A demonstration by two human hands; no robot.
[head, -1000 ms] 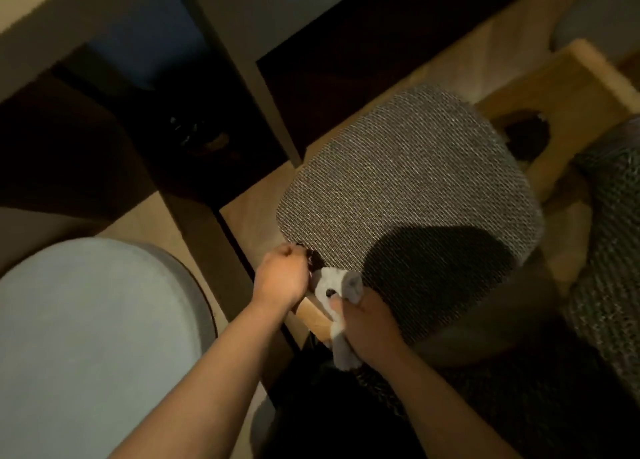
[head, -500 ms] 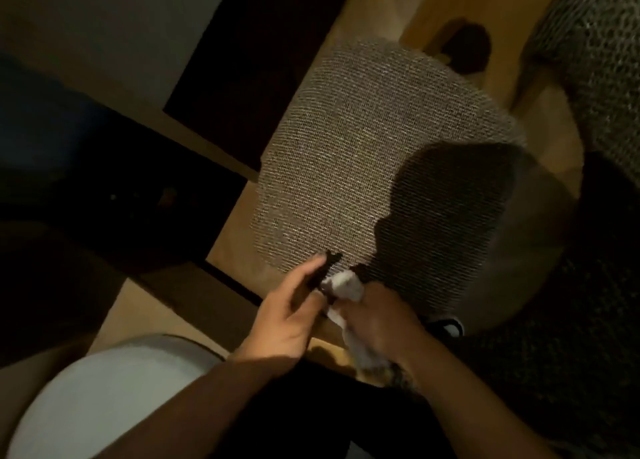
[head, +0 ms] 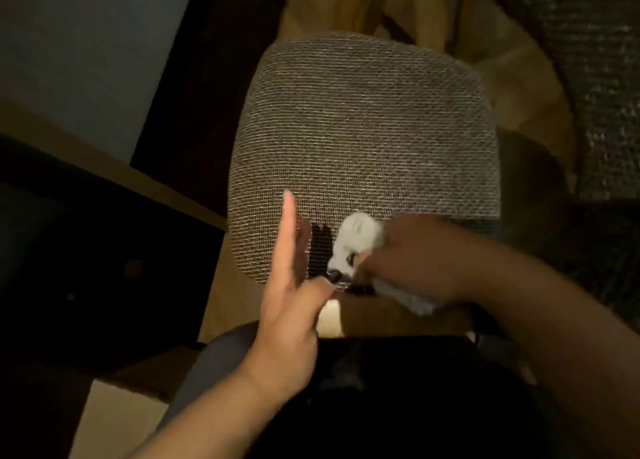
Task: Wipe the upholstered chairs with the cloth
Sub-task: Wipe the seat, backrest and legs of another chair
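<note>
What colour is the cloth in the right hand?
White or pale grey, bunched in the right hand; crumpled cloth, head view.

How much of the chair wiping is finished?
Nothing looks finished for sure; a wiped seat looks the same as an unwiped one here. Right now the right hand bunches the white cloth at the near edge of the grey woven seat, and the left hand is open beside it. The rest of that seat lies ahead, and another upholstered chair waits on the right.
</note>
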